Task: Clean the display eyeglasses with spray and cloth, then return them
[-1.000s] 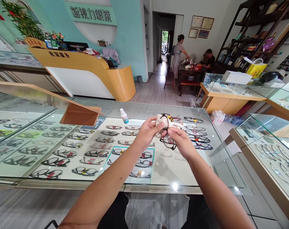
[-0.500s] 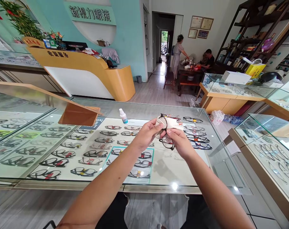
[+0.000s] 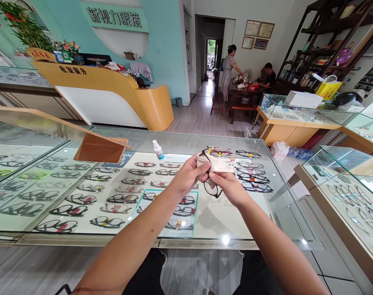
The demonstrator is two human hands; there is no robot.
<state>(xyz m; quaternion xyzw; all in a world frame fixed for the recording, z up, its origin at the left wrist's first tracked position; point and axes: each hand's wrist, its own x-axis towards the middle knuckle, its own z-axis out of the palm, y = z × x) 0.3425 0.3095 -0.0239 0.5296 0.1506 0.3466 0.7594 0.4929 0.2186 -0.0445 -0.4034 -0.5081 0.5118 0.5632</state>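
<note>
Above the glass display case, both my hands are closed on a dark-rimmed pair of eyeglasses (image 3: 216, 192) and a cream cleaning cloth (image 3: 220, 164). My left hand (image 3: 191, 173) pinches the cloth around the upper lens, thumb on top. My right hand (image 3: 228, 184) grips the frame near its middle, with part of the cloth over its fingers. One lens hangs below the fingers, uncovered; the other is mostly hidden by the cloth. A small white spray bottle (image 3: 158, 150) with a blue base stands upright on the glass, left of my hands.
Rows of eyeglasses lie inside the glass display case (image 3: 235, 223) beneath my hands. A brown-backed stand (image 3: 101, 148), likely a mirror, sits at the left. Further display cases (image 3: 343, 200) stand at the right. Two people are at a table (image 3: 244, 92) in the background.
My hands, with the eyeglasses and cloth, have shifted slightly left, and the frame has turned a little. The right thumb has moved along the rim. The bottle stands where it was.
</note>
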